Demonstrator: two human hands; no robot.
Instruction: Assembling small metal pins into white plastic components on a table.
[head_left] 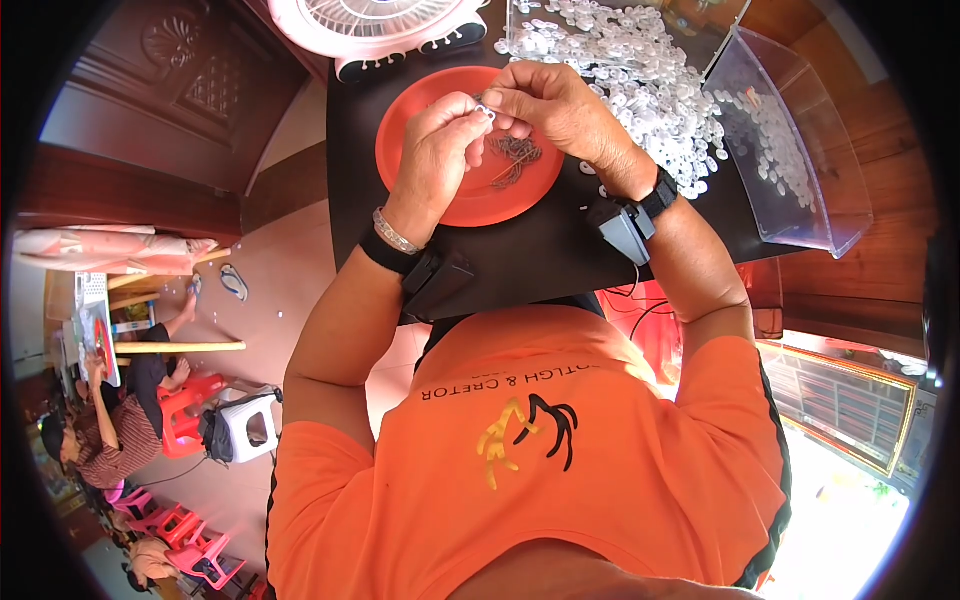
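Counter [540,268] spans the upper centre, carrying a heap of white pieces [650,85] upper right and a red dish [393,140], over which the right hand [548,105], its hold unclear, meets the left hand [432,158], above a grey tangle [516,160], the left pinching one tiny white piece [487,113].

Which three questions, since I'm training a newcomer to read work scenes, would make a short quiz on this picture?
1. True or false: the clear plastic bin stands to the right of the red dish.
2. What lies in the red dish? A) scissors; B) thin grey strands; C) a spoon.
3. What small thing shows at the fingertips of the left hand?

Key: 1. True. 2. B. 3. A small white piece.
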